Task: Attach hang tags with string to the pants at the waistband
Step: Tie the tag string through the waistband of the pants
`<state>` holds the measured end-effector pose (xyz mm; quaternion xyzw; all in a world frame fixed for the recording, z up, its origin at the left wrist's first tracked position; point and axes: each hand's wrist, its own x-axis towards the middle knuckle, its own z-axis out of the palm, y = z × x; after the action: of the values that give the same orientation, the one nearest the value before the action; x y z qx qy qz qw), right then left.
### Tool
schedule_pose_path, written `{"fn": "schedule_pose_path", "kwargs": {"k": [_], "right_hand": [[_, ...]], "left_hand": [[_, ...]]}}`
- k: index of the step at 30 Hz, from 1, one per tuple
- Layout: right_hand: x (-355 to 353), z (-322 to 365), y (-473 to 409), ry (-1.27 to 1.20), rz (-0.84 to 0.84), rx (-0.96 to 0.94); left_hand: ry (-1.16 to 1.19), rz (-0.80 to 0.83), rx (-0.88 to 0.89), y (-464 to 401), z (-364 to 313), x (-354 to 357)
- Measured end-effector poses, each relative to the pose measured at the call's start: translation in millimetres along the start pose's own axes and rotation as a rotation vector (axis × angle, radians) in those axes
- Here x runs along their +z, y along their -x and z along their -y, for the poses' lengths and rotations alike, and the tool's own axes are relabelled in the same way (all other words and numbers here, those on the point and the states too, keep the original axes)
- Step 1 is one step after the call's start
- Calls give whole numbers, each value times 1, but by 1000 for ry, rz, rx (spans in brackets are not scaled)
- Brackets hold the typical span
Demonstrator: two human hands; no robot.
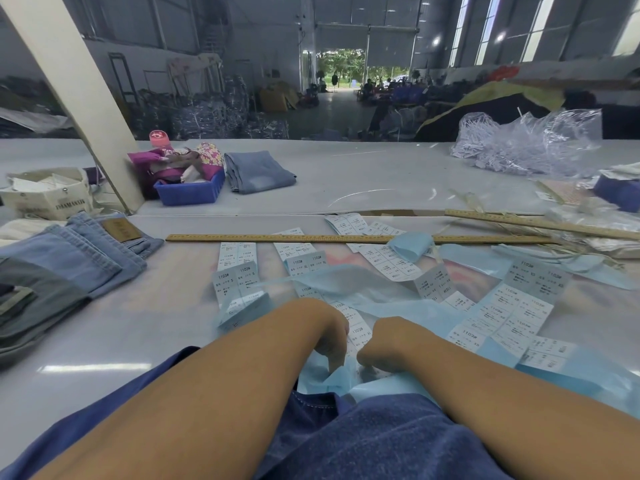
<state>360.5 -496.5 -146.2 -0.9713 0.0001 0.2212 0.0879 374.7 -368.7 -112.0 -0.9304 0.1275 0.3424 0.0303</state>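
Dark blue denim pants [363, 441] lie at the near table edge under both my forearms. My left hand [329, 336] curls downward and pinches a fold of light blue backing paper [332, 379]. Right beside it, my right hand [381, 348] is curled over the same paper and a white label strip [358, 336]; its fingertips are hidden. Several strips of white printed size labels [502, 317] marked 1103# lie spread across the table ahead. A clear bag of white string fasteners [519, 143] sits far right.
A stack of folded light jeans [69, 265] lies at the left. Two wooden rulers [311, 238] cross the middle. A blue bin [190, 192], folded jeans [258, 171], a canvas bag [45, 195] and a slanted white post [76, 91] stand at the back left.
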Motion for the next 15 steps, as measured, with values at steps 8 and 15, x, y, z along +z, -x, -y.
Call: {"fn": "schedule_pose_path", "kwargs": {"k": [8,15], "right_hand": [[-1,-1,-4,-45,13,-8],[3,-1,-4,-15,-37,-3]], "left_hand": [[2,2,0,1,0,-2],[-34,-7,1,1,-1,1]]}}
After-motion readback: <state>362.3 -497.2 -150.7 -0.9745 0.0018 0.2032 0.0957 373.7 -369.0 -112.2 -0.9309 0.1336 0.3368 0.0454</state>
